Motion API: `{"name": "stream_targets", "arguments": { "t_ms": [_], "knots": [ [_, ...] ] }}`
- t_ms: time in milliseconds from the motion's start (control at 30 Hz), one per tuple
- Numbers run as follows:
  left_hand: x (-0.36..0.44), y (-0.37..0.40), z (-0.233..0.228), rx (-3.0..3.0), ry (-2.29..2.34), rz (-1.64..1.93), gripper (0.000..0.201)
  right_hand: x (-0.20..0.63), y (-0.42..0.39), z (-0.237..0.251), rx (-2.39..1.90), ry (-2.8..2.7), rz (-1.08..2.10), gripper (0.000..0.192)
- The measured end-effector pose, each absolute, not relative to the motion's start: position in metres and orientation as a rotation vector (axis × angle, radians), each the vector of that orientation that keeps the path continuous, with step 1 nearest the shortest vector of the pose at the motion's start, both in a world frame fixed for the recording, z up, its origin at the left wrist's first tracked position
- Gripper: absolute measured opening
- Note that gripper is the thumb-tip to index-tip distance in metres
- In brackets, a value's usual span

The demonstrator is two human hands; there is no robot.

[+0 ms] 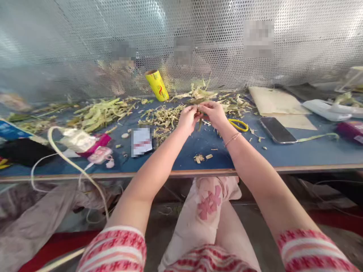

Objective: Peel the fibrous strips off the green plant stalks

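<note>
Both my hands meet over the blue table [297, 153], fingertips pinched together on a thin green plant strip [200, 120] that hangs down between them. My left hand [187, 118] grips it from the left, my right hand [214, 112] from the right. Piles of pale green leaf strips [163, 117] lie right behind and to the left of my hands. A yellow band [238, 124] lies just right of my right wrist.
A yellow roll [157, 85] leans by the perforated metal screen [85, 45]. A phone [277, 130] and brown paper [273, 101] lie to the right, a card [141, 141] and pink items [100, 154] to the left. A white cable [70, 162] hangs over the table edge.
</note>
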State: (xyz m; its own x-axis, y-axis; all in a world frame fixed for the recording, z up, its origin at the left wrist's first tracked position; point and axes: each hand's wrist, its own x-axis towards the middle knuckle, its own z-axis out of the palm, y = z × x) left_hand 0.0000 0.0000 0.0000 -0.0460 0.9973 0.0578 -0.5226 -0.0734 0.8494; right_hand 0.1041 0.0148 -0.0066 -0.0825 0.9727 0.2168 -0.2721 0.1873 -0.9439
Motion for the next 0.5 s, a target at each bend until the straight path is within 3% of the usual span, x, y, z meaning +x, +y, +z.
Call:
{"name": "stream_targets", "arguments": {
  "t_ms": [500],
  "knots": [
    [-0.006,0.019,-0.018,1.506,1.019,1.644,0.014,0.096,0.018,-0.01,-0.742,-0.94,1.167,0.011]
  ]
}}
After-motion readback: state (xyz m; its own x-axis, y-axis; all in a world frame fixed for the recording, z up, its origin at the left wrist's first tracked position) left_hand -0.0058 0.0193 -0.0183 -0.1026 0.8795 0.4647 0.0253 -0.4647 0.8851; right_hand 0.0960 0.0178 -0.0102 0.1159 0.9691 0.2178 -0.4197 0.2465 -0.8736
